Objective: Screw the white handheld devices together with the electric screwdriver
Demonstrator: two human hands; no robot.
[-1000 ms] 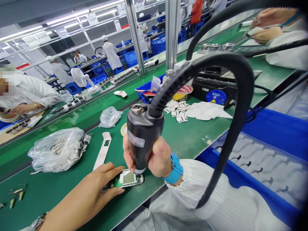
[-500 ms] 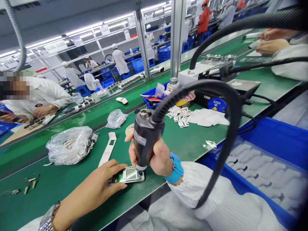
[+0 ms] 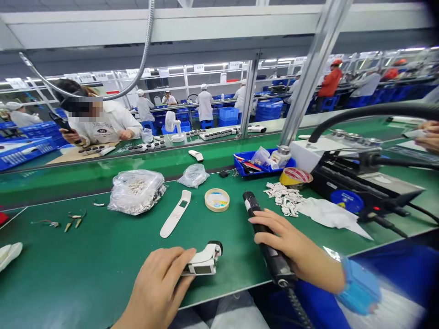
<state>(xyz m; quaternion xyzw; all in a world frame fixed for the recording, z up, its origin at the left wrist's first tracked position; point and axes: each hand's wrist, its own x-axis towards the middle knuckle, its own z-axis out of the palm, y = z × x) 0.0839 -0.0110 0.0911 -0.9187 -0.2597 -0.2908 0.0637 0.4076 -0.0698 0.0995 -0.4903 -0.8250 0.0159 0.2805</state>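
My left hand [image 3: 161, 285] is closed round a white handheld device [image 3: 205, 261], tilted on its side near the table's front edge, with a small screen and a black end showing. My right hand [image 3: 288, 240] lies over a black corded electric screwdriver [image 3: 270, 256], fingers across its body, its narrow end directed away from me. Beyond my left hand rests a long white cover [image 3: 176, 214] with a rectangular window. Between the hands and farther back is a roll of tape [image 3: 217, 200].
A bag of small parts [image 3: 136, 192] and a smaller clear bag [image 3: 194, 175] lie at the back. White parts [image 3: 284, 197] are heaped at right, near a blue tray [image 3: 264, 163] and a black machine [image 3: 343, 192]. A co-worker [image 3: 99, 121] sits across the line.
The electric screwdriver has come off the device and moved right, down onto the table. My left hand has turned the device onto its side. The camera view has swung and levelled.
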